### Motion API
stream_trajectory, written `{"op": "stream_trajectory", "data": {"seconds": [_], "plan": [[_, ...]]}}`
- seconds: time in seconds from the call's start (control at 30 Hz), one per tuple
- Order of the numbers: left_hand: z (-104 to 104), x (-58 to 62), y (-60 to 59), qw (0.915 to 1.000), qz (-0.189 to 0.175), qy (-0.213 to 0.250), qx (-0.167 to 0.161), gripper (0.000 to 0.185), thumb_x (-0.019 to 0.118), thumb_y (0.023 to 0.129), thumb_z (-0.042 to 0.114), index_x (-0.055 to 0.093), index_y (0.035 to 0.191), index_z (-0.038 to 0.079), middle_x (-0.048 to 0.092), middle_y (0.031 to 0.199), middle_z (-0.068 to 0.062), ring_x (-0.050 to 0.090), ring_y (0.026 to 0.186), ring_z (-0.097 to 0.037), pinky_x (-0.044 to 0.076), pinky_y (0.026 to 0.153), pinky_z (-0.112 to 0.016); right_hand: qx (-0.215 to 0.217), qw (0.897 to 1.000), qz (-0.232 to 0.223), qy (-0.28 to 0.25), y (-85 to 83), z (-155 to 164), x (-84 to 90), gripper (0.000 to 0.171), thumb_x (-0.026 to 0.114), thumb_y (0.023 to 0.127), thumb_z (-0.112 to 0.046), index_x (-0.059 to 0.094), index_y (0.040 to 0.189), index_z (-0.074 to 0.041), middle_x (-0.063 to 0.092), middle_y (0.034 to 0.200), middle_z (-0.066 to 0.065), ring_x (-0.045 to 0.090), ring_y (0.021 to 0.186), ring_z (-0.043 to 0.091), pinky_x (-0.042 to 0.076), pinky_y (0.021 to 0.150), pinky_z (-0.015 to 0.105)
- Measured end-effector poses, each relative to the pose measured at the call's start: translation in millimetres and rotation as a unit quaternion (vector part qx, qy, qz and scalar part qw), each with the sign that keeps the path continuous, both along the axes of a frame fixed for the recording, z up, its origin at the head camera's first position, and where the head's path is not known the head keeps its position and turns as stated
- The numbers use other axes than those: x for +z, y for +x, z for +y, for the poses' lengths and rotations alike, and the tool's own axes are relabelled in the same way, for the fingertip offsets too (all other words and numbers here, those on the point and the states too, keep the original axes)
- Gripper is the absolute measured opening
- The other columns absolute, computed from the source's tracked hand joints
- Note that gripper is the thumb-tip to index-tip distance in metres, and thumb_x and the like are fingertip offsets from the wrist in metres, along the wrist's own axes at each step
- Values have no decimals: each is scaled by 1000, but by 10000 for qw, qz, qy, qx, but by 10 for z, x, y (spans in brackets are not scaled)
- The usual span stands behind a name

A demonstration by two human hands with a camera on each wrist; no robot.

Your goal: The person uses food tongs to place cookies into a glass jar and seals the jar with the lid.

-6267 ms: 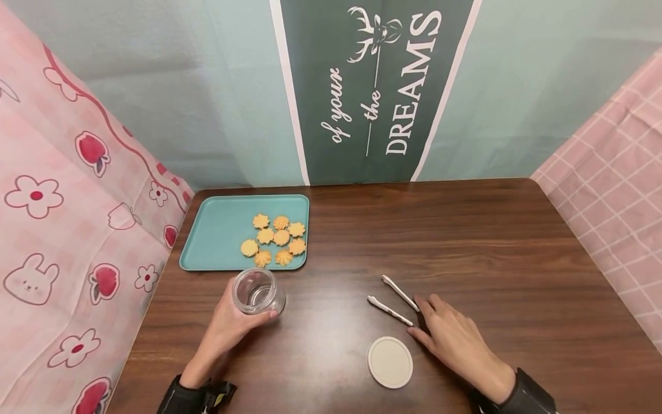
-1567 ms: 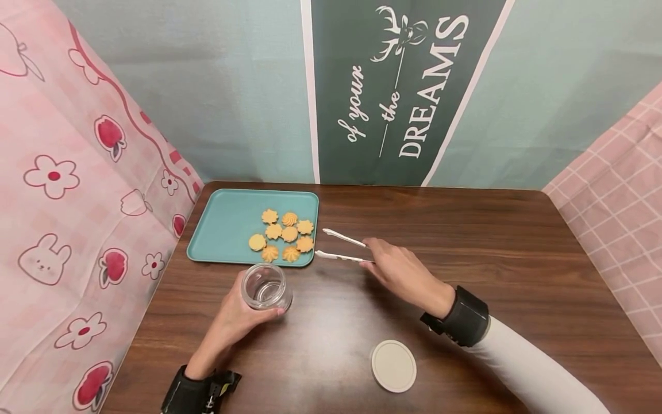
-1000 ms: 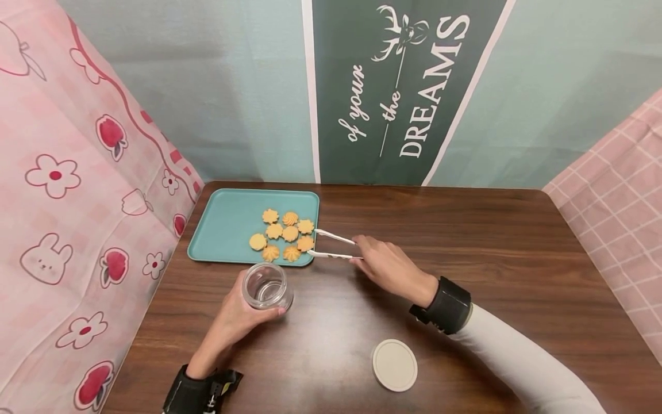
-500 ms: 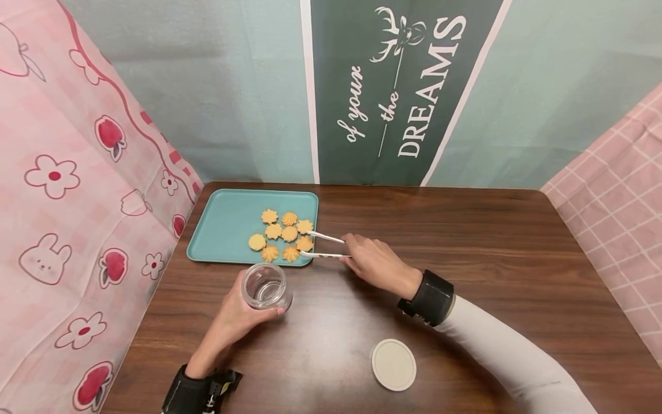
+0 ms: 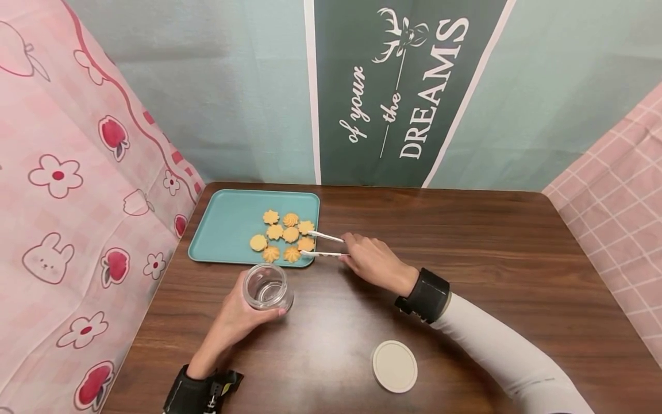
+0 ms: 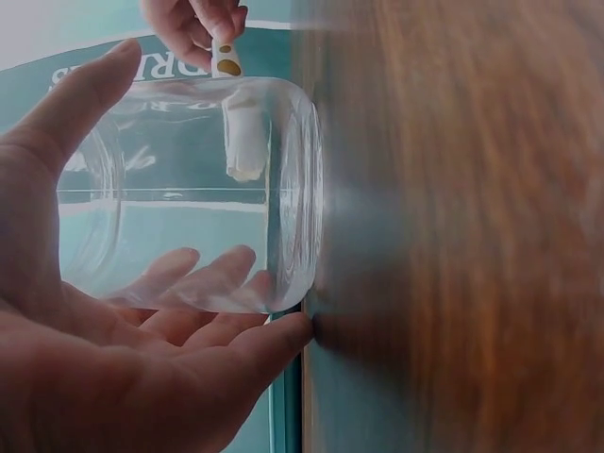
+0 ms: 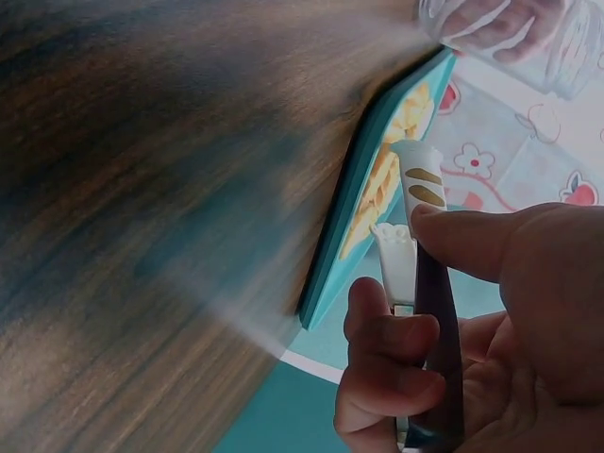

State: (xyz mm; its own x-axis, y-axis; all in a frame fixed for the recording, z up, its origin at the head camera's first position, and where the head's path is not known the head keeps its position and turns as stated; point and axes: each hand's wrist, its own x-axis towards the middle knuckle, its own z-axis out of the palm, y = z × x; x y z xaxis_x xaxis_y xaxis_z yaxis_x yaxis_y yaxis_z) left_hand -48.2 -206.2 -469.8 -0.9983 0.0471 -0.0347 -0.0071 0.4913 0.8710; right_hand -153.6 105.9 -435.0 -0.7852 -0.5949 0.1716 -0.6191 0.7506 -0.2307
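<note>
My left hand (image 5: 235, 316) grips an upright glass jar (image 5: 269, 287), thumb on the near side and fingers around the far side. Nothing shows inside the jar, which stands on the table just in front of the teal tray (image 5: 222, 227). With my right hand (image 5: 377, 261) I hold white tongs (image 5: 328, 236), their two arms spread apart. The tong tips reach over the tray's right rim to the cookies (image 5: 291, 234) at that end. In the right wrist view, the thumb and curled fingers close around the tongs' dark handle (image 7: 436, 349).
A round cream lid (image 5: 395, 366) lies on the wooden table (image 5: 491, 259), in front of my right forearm. A pink patterned curtain (image 5: 57, 230) borders the left side, and a green cloth (image 5: 233, 92) hangs behind the table.
My right hand has picked the tongs up from the table and carried them left, over the tray's edge to the cookies. In the last half second they barely move. The left hand keeps holding the jar.
</note>
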Motion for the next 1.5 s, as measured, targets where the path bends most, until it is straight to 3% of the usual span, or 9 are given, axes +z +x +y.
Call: {"op": "stream_trajectory", "data": {"seconds": [0.23,0.53,1.17,1.5], "plan": [[3,-8,1,10000,14,15,-9,94,102,69,29,49,145,9,65,137,-11,61,129,-31,42,111,-57,9,9999,-117,41,-38,-29,-15,33,76,100,-21,61,118,2,61,81,6,62,62,22,52,51,40],[4,3,-4,10000,60,-14,-20,95,101,69,29,48,145,8,65,137,-12,61,129,-32,43,111,-57,119,9998,92,139,-48,-58,-48,28,76,100,-20,59,110,1,58,79,6,63,64,25,53,52,42],[0,3,-7,10000,30,66,-43,97,102,68,29,48,145,8,64,139,-13,60,129,-32,41,112,-57,120,9993,-326,168,-68,-80,-73,26,71,103,-19,60,115,2,57,76,4,59,62,20,51,51,39],[-1,0,3,10000,29,81,-38,97,102,68,28,48,145,9,63,139,-13,60,129,-31,42,112,-56,175,9995,-199,167,-53,-78,-119,23,68,105,-18,58,112,1,57,73,6,61,60,24,51,50,42]]}}
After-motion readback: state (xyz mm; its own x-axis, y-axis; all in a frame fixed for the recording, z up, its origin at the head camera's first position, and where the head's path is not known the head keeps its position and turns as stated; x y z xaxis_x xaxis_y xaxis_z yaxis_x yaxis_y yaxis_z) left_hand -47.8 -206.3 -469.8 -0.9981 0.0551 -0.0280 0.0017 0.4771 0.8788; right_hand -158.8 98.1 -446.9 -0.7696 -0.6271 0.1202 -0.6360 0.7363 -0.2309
